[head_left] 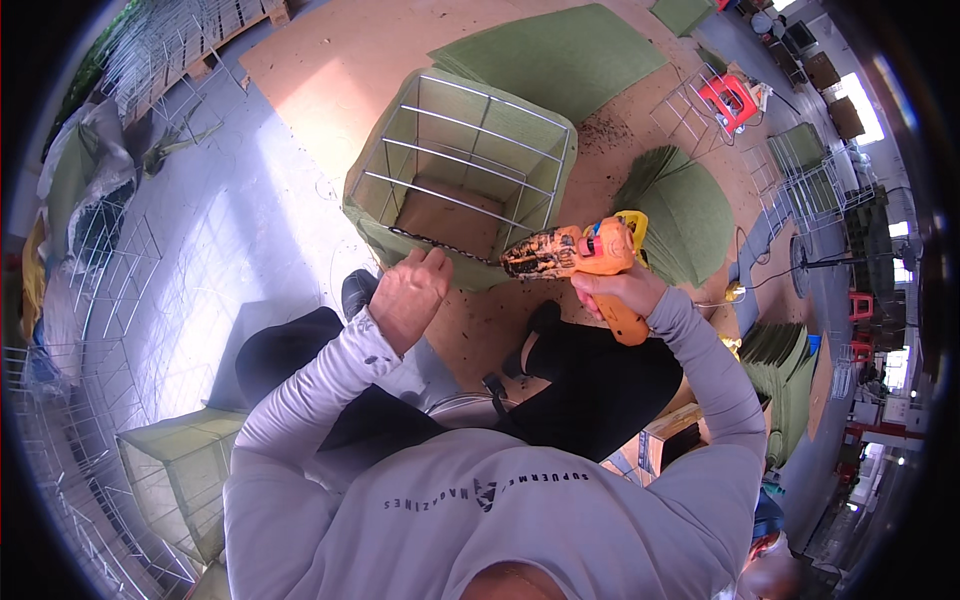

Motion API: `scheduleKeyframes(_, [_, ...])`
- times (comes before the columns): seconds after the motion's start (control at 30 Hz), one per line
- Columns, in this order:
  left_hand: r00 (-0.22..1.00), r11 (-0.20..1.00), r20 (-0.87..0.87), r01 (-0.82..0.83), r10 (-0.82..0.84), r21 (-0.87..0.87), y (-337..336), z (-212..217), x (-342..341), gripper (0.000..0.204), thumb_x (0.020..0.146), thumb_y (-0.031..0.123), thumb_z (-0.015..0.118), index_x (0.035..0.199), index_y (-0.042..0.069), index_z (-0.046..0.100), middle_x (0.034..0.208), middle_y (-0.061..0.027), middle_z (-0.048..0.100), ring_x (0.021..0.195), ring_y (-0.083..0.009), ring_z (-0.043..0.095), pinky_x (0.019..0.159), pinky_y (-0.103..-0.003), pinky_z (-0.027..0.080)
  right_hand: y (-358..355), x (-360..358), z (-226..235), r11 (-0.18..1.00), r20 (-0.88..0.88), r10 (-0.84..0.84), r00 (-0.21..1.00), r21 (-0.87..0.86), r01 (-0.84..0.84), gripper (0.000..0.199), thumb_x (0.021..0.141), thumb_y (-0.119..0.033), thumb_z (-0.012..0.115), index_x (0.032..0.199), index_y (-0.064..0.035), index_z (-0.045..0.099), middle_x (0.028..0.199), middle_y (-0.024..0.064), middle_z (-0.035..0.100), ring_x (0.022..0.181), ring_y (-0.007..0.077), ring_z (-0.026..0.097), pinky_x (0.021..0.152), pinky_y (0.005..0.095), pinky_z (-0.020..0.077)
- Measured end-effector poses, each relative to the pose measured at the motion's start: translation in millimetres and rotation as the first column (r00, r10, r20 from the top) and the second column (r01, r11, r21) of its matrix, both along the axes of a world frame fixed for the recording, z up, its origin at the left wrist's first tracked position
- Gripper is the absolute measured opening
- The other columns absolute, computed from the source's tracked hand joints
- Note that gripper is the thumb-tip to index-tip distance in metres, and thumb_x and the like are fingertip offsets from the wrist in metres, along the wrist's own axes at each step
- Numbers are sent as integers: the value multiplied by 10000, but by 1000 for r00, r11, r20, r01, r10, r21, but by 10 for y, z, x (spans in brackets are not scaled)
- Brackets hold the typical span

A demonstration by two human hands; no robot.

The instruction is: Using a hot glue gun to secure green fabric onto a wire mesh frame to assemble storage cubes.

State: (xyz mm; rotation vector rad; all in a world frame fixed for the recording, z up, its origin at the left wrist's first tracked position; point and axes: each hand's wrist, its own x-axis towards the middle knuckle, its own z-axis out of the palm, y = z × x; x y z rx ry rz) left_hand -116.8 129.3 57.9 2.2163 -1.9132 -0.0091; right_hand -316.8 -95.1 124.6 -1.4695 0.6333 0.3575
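A square wire basket frame [470,150] wrapped in green felt [375,225] stands on the floor in front of me, open at the top. My right hand [618,288] grips an orange glue gun [585,255] whose dirty nozzle points left at the basket's near rim. My left hand [408,297] is closed on the near edge of the felt at that rim, just left of the nozzle. A dark line of glue runs along the rim between them. My knees in black trousers lie below both hands.
Stacks of green felt sheets lie behind the basket [560,55] and to its right [690,210]. A red stool [728,98] and bare wire frames [800,180] stand at the right. More wire frames [110,270] and felt-covered baskets [175,460] sit at the left.
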Motion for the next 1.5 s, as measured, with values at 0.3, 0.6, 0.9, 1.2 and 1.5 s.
scheduleKeyframes(0.3, [1000, 1000, 1, 26, -26, -8, -33, -27, -48, 192, 720, 54, 542, 905, 1, 535, 882, -103, 532, 869, -252, 561, 688, -322, 509, -43, -115, 95, 999, -44, -16, 999, -47, 14, 229, 846, -260, 618, 795, -54, 530, 640, 30, 534, 533, 132, 525, 502, 256, 441])
scheduleKeyframes(0.6, [1000, 999, 3, 25, -25, -25, -37, -19, -52, 170, 713, 49, 544, 878, 13, 528, 859, -93, 524, 845, -246, 565, 665, -324, 512, -22, -131, 174, 977, -51, -169, 984, 120, 174, 200, 848, -175, 641, 905, -14, 537, 712, 64, 582, 667, 190, 634, 583, 301, 521])
scheduleKeyframes(0.9, [999, 998, 15, 45, -44, -39, -29, -54, -55, 202, 701, 47, 551, 899, 11, 538, 873, -92, 526, 843, -240, 564, 667, -320, 511, -47, -106, 108, 992, 8, -130, 992, -5, 130, 241, 848, -191, 647, 947, -1, 538, 736, 78, 602, 653, 186, 634, 606, 304, 531])
scheduleKeyframes(1.2, [999, 999, 9, 36, -36, -37, -26, -44, -58, 224, 695, 42, 559, 916, 5, 543, 879, -96, 529, 849, -243, 563, 677, -323, 510, -103, -191, 120, 987, -59, -129, 990, -100, 123, 266, 811, -248, 696, 893, -26, 574, 635, 33, 595, 542, 116, 604, 512, 236, 504])
scheduleKeyframes(1.5, [999, 998, 1, 49, -49, -35, -35, -38, -65, 235, 702, 38, 563, 934, 1, 546, 882, -95, 529, 860, -245, 561, 685, -320, 511, -112, -187, 191, 978, -103, -60, 993, -204, 38, 295, 822, -307, 676, 877, -37, 572, 628, 24, 595, 523, 124, 599, 513, 243, 492])
